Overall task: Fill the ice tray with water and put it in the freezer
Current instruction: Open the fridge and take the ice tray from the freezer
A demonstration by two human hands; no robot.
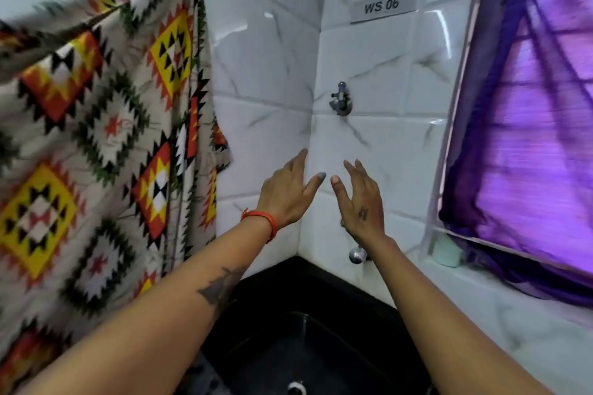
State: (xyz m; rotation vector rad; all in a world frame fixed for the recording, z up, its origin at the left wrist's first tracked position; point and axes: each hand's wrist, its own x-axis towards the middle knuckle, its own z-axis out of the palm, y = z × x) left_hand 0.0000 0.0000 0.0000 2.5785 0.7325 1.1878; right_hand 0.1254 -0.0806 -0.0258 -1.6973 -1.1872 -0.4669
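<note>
Both my hands are stretched out in front of a white tiled wall corner, above a black sink (321,346). My left hand (285,196) wears an orange wrist thread; its fingers are spread and it holds nothing. My right hand (361,202) is beside it, also spread and holding nothing. A chrome tap (357,255) pokes out of the wall just below my right wrist. A second chrome valve (340,99) sits higher on the wall. No ice tray or freezer is in view.
A patterned cloth (96,138) hangs on the left. A window with a purple curtain (529,138) fills the right, above a white ledge (513,314) with a pale green soap bar (446,252). A label reading WS 06 (382,5) is on the wall.
</note>
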